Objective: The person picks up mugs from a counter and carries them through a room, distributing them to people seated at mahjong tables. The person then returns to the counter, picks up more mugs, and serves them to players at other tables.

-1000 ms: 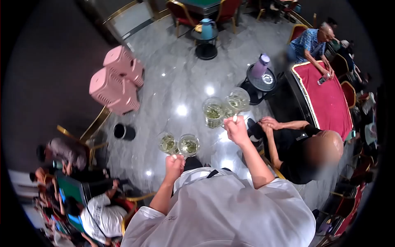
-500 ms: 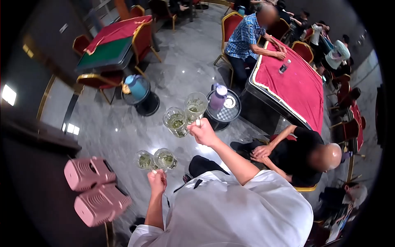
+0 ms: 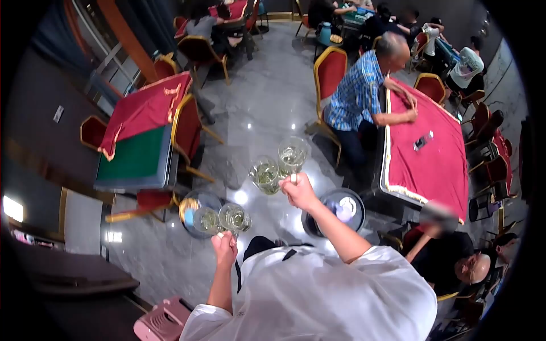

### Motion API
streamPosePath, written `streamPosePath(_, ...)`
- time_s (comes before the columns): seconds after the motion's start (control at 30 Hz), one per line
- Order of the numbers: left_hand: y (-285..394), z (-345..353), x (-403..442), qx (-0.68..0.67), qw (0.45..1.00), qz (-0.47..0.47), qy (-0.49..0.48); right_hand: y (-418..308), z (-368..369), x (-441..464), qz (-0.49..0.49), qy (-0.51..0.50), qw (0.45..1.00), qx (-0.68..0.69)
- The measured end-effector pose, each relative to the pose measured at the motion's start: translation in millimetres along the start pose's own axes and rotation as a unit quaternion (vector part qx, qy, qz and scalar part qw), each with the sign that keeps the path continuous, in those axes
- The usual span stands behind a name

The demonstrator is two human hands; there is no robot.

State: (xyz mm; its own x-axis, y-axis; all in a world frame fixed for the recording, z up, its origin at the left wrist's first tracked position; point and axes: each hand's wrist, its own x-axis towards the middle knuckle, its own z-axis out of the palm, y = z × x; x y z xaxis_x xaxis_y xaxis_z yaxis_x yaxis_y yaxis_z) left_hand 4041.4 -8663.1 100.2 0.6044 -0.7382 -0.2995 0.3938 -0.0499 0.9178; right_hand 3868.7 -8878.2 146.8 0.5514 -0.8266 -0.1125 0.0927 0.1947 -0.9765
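Note:
My left hand (image 3: 224, 248) is closed round the handles of two clear glass mugs, one on the left (image 3: 205, 220) and one on the right (image 3: 234, 217). Green leaves in liquid show inside them. Farther forward, my right hand (image 3: 298, 191) grips the handles of another pair, a nearer glass mug (image 3: 264, 175) and a farther glass mug (image 3: 292, 154), also with pale liquid and leaves. Both pairs are held above the floor. Below the left pair stands a round side table (image 3: 199, 234), partly covered by the mugs.
Another round side table (image 3: 358, 223) stands beside my right forearm. A red-covered table (image 3: 432, 165) with a bottle (image 3: 423, 140) is at right; a seated person in checks (image 3: 355, 94) leans on it. At left stands a green-topped table (image 3: 132, 156) with chairs. A pink stool (image 3: 164, 321) is low left.
The view has moved forward between the tables. The side tables and pink stools now sit lower in view. Both hands still hold their mugs.

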Motion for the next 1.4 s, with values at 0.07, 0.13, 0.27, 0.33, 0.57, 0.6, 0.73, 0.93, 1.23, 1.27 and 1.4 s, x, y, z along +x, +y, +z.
streamPosePath(0.07, 8.5, 9.7, 72.4, -0.034, 0.999, 0.02, -0.034, -6.7, -3.0, 58.4, -0.022, 0.017, 1.0, -0.005)
streamPosePath(0.13, 22.0, 23.7, 140.6, -0.029, 0.998, 0.011, -0.059, -11.8, -7.2, 116.6, -0.029, 0.033, 0.999, 0.007)
streamPosePath(0.27, 52.0, 61.0, 280.4, 0.007, 0.994, -0.003, -0.108, -10.6, -21.4, 241.6, -0.059, 0.077, 0.995, 0.015)
streamPosePath(0.33, 70.0, 80.8, 344.7, 0.035, 0.99, 0.011, -0.139, -25.2, -27.4, 295.2, -0.06, 0.1, 0.993, 0.004)
streamPosePath(0.57, 131.8, 173.8, 536.4, 0.088, 0.972, -0.04, -0.213, -49.7, -88.0, 477.5, -0.109, 0.17, 0.978, 0.051)
streamPosePath(0.6, 137.4, 189.9, 562.9, 0.09, 0.971, -0.042, -0.219, -57.2, -98.8, 500.5, -0.102, 0.183, 0.977, 0.05)
streamPosePath(0.73, 148.2, 264.2, 675.3, 0.107, 0.962, -0.046, -0.248, -61.8, -160.5, 605.9, -0.136, 0.24, 0.961, -0.005)
streamPosePath(0.93, 172.4, 387.2, 830.0, 0.141, 0.953, -0.045, -0.264, -61.1, -269.4, 751.2, -0.149, 0.276, 0.949, 0.016)
streamPosePath(1.23, 176.5, 588.0, 1026.5, 0.075, 0.947, -0.047, -0.308, -103.9, -416.4, 925.4, -0.093, 0.376, 0.922, 0.023)
streamPosePath(1.27, 170.8, 609.6, 1050.6, 0.079, 0.945, -0.047, -0.314, -105.5, -433.5, 943.3, -0.076, 0.382, 0.92, 0.037)
streamPosePath(1.4, 154.4, 690.7, 1141.4, 0.077, 0.924, -0.055, -0.369, -110.5, -495.6, 1017.4, -0.064, 0.42, 0.904, 0.047)
